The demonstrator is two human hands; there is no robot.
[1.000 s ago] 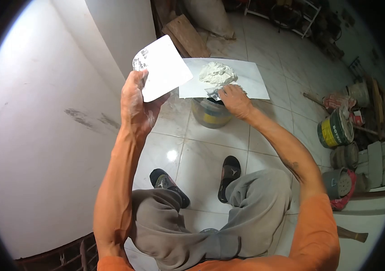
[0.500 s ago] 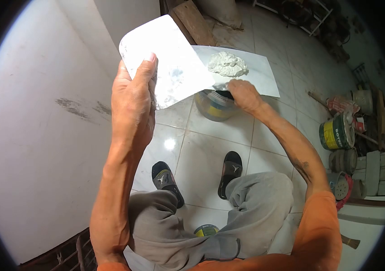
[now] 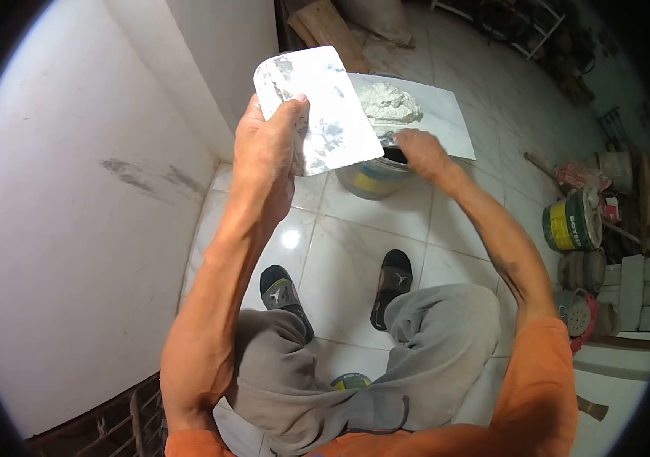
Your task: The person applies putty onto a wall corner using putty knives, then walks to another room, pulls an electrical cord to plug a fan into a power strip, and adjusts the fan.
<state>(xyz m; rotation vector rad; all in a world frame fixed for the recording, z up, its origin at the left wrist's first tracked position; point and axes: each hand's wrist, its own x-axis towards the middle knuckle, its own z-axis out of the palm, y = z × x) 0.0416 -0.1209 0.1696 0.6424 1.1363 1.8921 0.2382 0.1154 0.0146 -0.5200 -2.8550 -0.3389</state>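
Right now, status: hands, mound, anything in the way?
Left hand gripping white plate; right hand apparently gripping mostly hidden blade at near edge of board. White mound on board. In view, plate hides board's left part.

The held plate [image 3: 338, 103] looks smooth (if smeared), the paste [image 3: 391, 103] rough, the tiles [image 3: 367, 228] glossy.

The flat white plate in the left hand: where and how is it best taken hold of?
Probably by its left edge: the flat white plate looks thin, so it can be pinched. Come from the left, thumb on the face, as the left hand does. The right corner points toward the right hand, so leave it free.
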